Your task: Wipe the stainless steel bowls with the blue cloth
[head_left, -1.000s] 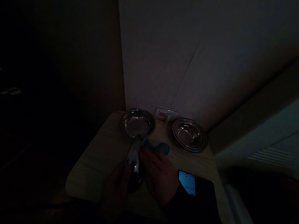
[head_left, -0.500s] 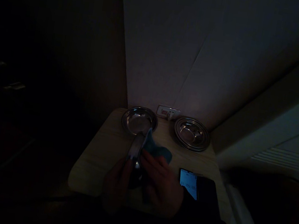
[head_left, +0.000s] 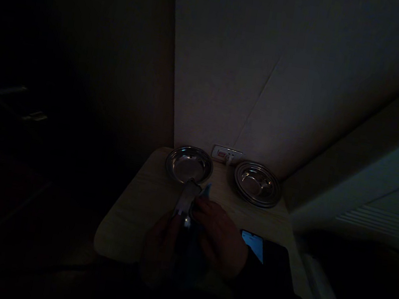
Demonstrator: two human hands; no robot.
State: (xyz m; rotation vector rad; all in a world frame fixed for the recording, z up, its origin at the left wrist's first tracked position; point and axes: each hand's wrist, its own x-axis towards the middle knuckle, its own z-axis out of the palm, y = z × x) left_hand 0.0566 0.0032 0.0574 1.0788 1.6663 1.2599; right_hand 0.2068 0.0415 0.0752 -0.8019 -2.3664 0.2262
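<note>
In the dim light, a shiny metal dish (head_left: 186,199) is held tilted on edge above the table's near side. My left hand (head_left: 158,249) is closed on its lower left rim. Against the dish's right side, my right hand (head_left: 221,239) presses a blue cloth (head_left: 207,190) with bent fingers. A corner of the cloth pokes up above those fingers, and a darker part hangs below them. Shadow hides much of the dish's lower half.
A round metal dish (head_left: 188,164) stands at the table's back left, and stacked metal dishes (head_left: 257,183) at the back right. A wall socket (head_left: 226,154) with a plug is between them. A lit phone (head_left: 253,245) lies by my right forearm on the pale wooden table (head_left: 123,223).
The right hand has shifted slightly up along the dish. The cloth that stuck out to the right now hangs down below the hand. The view has moved a little.
</note>
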